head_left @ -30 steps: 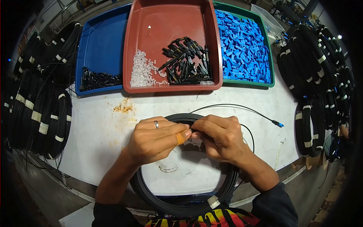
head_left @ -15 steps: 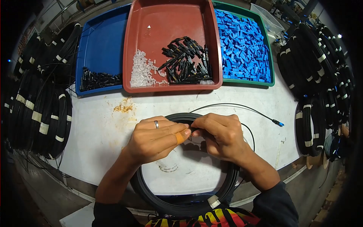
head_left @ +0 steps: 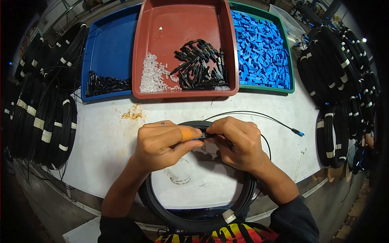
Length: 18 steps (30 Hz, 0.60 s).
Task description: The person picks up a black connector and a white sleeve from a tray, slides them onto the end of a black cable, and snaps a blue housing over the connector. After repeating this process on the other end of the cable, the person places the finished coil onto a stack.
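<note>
Over the far side of a coil of black cable (head_left: 149, 198), my two hands meet at a small fibre-optic connector (head_left: 203, 136). My left hand (head_left: 162, 143), with an orange bandage on one finger and a ring on another, pinches it. A bit of blue shows under those fingertips. Closed on the connector's other end is my right hand (head_left: 239, 141); its fingers hide most of that part. From the coil, a loose cable end with a blue-tipped connector (head_left: 298, 132) lies on the table to the right.
At the back stand a blue tray (head_left: 109, 44) with black parts, a red tray (head_left: 184, 20) holding white sleeves and black connectors, and a green tray (head_left: 292, 73) full of blue clips. Taped cable coils (head_left: 40, 121) are stacked left, more coils (head_left: 330, 73) right, around the white table (head_left: 101, 162).
My left hand has rolled and its thumb has shifted lower, so the connector and some blue now show between the fingertips. My right hand stays nearly in place.
</note>
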Tool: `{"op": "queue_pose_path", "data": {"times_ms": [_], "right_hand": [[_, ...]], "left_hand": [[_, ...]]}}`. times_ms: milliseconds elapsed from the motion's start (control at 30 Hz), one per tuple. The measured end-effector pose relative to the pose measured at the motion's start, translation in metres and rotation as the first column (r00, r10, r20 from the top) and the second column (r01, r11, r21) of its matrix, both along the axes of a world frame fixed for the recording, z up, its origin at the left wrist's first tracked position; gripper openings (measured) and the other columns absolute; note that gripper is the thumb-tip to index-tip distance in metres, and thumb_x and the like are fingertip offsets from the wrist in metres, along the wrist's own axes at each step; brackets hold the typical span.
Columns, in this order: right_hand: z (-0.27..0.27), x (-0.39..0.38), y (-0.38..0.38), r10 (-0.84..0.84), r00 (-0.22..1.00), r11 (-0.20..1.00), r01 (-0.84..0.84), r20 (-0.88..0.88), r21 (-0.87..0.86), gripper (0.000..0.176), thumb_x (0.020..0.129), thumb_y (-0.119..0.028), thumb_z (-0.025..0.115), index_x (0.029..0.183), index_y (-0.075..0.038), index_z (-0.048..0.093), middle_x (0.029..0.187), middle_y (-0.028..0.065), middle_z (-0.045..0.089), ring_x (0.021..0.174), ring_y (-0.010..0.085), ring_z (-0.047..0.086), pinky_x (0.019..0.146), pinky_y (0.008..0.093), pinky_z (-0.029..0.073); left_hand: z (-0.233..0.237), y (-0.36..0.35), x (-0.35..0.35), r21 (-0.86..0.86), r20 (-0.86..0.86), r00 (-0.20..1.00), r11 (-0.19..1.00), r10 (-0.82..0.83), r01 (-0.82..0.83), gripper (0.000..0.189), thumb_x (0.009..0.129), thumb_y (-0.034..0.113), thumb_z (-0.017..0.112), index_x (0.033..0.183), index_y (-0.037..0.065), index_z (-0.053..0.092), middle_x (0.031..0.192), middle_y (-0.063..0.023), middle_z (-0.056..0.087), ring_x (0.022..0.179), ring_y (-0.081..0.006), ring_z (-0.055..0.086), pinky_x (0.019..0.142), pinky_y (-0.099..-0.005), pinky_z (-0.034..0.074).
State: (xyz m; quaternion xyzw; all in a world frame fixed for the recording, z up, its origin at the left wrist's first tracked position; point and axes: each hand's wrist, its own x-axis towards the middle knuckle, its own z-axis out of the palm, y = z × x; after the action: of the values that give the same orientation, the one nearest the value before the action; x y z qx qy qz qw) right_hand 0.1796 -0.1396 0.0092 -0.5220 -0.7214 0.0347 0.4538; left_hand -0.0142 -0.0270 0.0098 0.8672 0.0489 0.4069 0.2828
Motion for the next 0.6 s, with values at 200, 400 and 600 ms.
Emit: {"op": "queue_pose_path", "data": {"times_ms": [200,400,600], "right_hand": [[0.001,0.0,-0.004,0.015,0.999,1.0,-0.015,0.032,-0.004,0.03,0.068,0.008,0.076,0.094,0.0,0.066,0.084,0.0119,0.067,0.072,0.0292,0.07,0.061,0.0372,0.057],[0.0,0.0,-0.002,0.049,0.997,0.994,-0.054,0.059,0.092,0.037,0.062,0.008,0.074,0.097,0.002,0.068,0.085,0.0123,0.068,0.07,0.0287,0.069,0.059,0.037,0.057],[0.001,0.0,-0.006,0.058,0.996,0.998,-0.056,0.063,-0.033,0.035,0.063,0.011,0.076,0.097,0.001,0.071,0.081,0.0115,0.07,0.067,0.0247,0.072,0.054,0.0329,0.055]], "left_hand": [[-0.005,0.0,-0.001,0.043,-0.009,0.999,0.998,0.051,-0.051,0.019,0.072,0.01,0.091,0.081,0.004,0.075,0.079,-0.0081,0.077,0.067,-0.0182,0.074,0.061,-0.0271,0.057],[0.0,-0.002,0.002,0.021,0.018,1.0,1.0,0.005,-0.005,0.017,0.072,0.007,0.089,0.081,0.003,0.076,0.081,-0.0097,0.077,0.067,-0.0208,0.074,0.061,-0.0281,0.058],[-0.008,-0.001,0.0,0.166,0.027,0.999,0.986,-0.035,0.03,0.01,0.076,0.002,0.084,0.082,0.001,0.076,0.082,-0.0112,0.076,0.066,-0.0193,0.073,0.06,-0.0277,0.058]]}}
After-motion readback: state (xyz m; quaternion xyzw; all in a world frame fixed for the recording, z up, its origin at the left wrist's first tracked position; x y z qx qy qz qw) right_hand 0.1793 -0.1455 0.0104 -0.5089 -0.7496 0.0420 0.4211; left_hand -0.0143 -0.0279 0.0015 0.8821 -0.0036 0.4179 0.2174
